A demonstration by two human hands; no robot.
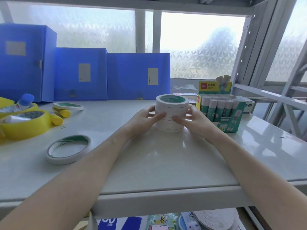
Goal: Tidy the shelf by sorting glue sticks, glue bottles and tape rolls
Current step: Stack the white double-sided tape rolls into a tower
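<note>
While we steady the tape stack [171,112] mid-shelf, sorting looks approx half done | glue sticks [221,107] boxed just right of the grip | 2 loose tape rolls [68,149] + glue bottle [25,101] well left, unsorted | left hand [146,116] & right hand [193,117]: fingers curled round stack sides, forearms reaching fwd.

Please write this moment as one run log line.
both hands: left hand, right hand | holding: tape stack | loose roll: unsorted
</note>
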